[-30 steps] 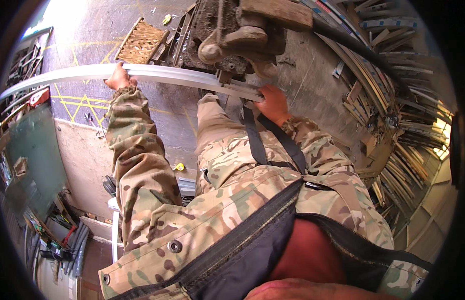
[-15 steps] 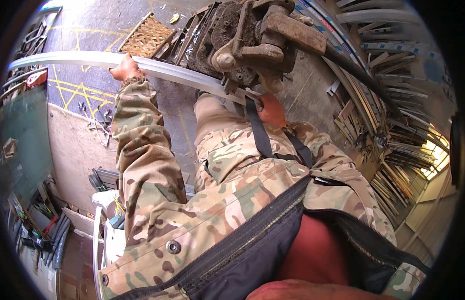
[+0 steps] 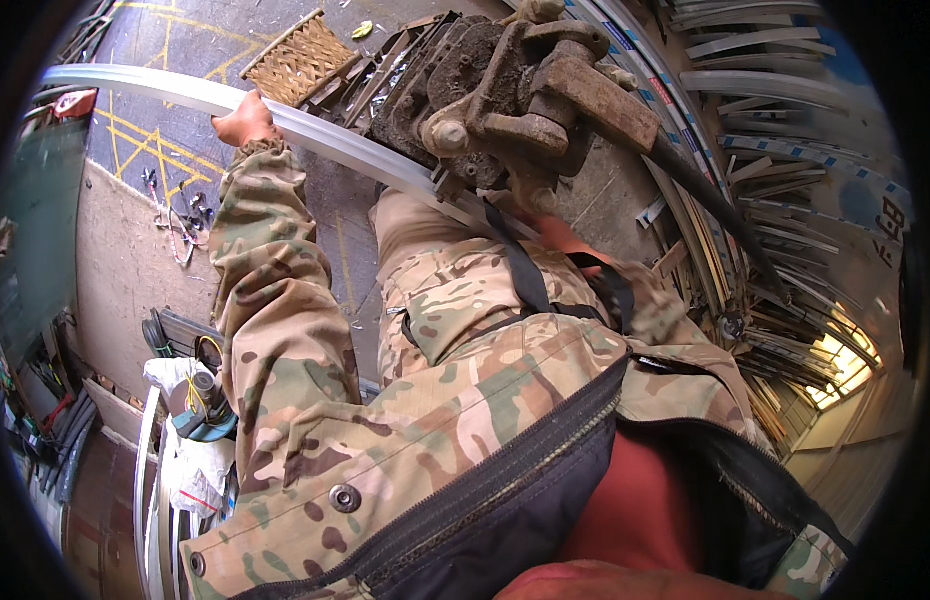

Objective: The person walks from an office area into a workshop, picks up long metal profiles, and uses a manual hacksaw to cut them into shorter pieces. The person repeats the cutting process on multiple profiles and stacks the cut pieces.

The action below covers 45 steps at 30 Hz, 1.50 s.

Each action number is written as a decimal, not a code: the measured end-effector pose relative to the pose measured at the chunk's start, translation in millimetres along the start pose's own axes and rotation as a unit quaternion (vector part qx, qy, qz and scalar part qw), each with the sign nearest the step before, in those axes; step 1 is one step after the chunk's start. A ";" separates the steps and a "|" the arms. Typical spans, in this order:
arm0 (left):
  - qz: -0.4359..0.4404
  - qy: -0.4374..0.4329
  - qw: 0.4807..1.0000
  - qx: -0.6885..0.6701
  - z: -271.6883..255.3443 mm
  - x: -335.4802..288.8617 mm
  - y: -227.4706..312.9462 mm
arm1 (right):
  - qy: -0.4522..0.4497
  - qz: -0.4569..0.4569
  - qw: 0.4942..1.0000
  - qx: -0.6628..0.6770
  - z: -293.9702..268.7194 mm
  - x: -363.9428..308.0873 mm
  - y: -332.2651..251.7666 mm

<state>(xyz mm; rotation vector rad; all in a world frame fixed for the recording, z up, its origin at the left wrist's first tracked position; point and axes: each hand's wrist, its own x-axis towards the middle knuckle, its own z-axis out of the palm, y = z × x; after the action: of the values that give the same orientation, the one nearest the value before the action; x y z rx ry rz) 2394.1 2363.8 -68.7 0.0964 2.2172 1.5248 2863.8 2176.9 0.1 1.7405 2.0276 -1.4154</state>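
A long, silvery-white metal profile [image 3: 335, 150] slants from the far left down to the lower side of a rusty, dirt-caked machine [image 3: 485, 110] with a lever. My left hand [image 3: 247, 122] is closed around the profile, well to the left of the machine. Just below the machine, by the profile's right end, is my right hand [image 3: 563, 236]. It is blurred, with its fingers mostly hidden, so its grip on the profile cannot be made out. A black strap [image 3: 520, 262] hangs across my camouflage clothing beside it.
Beyond the profile lies a woven, slatted panel [image 3: 303, 62] on the yellow-marked floor. Many long profiles [image 3: 775, 85] are racked on the right. At lower left are a teal power tool [image 3: 200, 425] and white bags [image 3: 200, 470]. A sheet of glass [image 3: 40, 235] leans at far left.
The profile slants more steeply, its left end higher in view. My right hand has shifted slightly right and down and is blurred. My left hand keeps its hold; the whole view has shifted a little.
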 end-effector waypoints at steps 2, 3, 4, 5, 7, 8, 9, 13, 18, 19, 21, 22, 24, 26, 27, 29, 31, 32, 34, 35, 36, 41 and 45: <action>-0.012 0.000 1.000 -0.006 -4.1 -1.9 0.2 | 0.082 -0.019 0.996 -0.026 -57.4 -56.5 -27.8; -0.019 0.008 1.000 0.000 -4.9 -2.2 0.3 | 0.127 -0.066 0.990 0.022 -89.4 -81.4 -43.6; -0.021 0.009 1.000 0.005 -7.8 -4.0 0.2 | 0.199 -0.141 0.969 -0.032 -116.9 -120.1 -61.2; -0.026 0.016 0.999 0.017 -8.4 -4.3 0.0 | 0.311 -0.232 0.921 -0.032 -144.5 -134.8 -72.5; -0.029 0.010 0.999 0.015 -10.0 -6.0 -0.5 | 0.439 -0.210 0.851 -0.197 -208.5 -164.1 -86.7; -0.026 0.010 1.000 0.012 -9.8 -6.9 -0.6 | 0.431 -0.108 0.857 -0.261 -235.3 -170.4 -87.6; -0.023 0.009 1.000 0.007 -10.3 -7.3 -1.3 | 0.370 -0.012 0.861 -0.350 -254.7 -172.3 -83.7; 0.006 0.001 1.000 -0.015 -8.0 -6.8 -4.7 | 0.192 0.305 0.893 -0.269 -273.0 -166.2 -35.7; 0.019 0.010 1.000 0.000 -6.5 0.4 -9.5 | 0.171 0.245 0.888 -0.351 -309.0 -199.9 -37.6; 0.021 0.000 1.000 0.009 -7.2 1.8 -10.8 | 0.182 0.238 0.882 -0.363 -319.9 -214.2 -53.5; 0.019 -0.009 0.999 0.032 -8.1 3.9 -11.7 | 0.215 0.207 0.872 -0.387 -341.2 -232.4 -90.7; 0.019 -0.010 0.999 0.033 -7.9 4.5 -11.3 | 0.230 0.215 0.856 -0.411 -349.9 -238.5 -110.4; -0.004 -0.006 1.000 0.030 -8.7 3.5 -11.6 | 0.243 0.198 0.835 -0.453 -369.9 -240.8 -146.4; 0.005 0.000 1.000 0.025 -9.6 1.2 -11.7 | 0.250 0.199 0.810 -0.492 -381.7 -241.5 -175.1; 0.005 0.010 1.000 0.023 -10.7 -0.3 -11.9 | 0.254 0.207 0.800 -0.503 -382.9 -242.4 -188.7; 0.002 0.024 0.999 0.023 -9.9 -2.3 -12.5 | 0.239 0.230 0.767 -0.549 -387.9 -238.6 -207.9; 0.007 0.029 0.999 0.024 -8.5 -2.2 -13.7 | 0.236 0.230 0.769 -0.548 -386.8 -237.9 -220.9; -0.010 0.025 1.000 0.005 -8.1 -1.7 -14.9 | 0.239 0.243 0.761 -0.553 -384.8 -239.0 -225.0; -0.032 0.024 0.998 -0.044 -6.9 0.8 -17.0 | 0.219 0.231 0.784 -0.532 -378.7 -242.7 -225.1; -0.019 0.017 0.999 -0.042 -6.4 2.1 -18.0 | 0.208 0.215 0.797 -0.525 -374.9 -245.0 -221.2; -0.010 0.011 0.999 -0.037 -5.6 3.4 -18.9 | 0.217 0.210 0.816 -0.493 -367.7 -248.7 -214.1; -0.016 -0.002 1.000 -0.017 -6.9 3.8 -19.7 | 0.159 0.330 0.865 -0.344 -309.0 -264.1 -154.8; 0.004 0.017 1.000 0.019 -8.6 0.7 -13.5 | 0.127 0.338 0.920 -0.154 -223.0 -270.9 -122.7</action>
<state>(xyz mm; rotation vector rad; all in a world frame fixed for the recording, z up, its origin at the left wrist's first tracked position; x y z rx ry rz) 2392.6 2351.3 -78.5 0.0917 2.2747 1.5004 2955.0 2149.9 359.5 2.2316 1.3877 -0.6496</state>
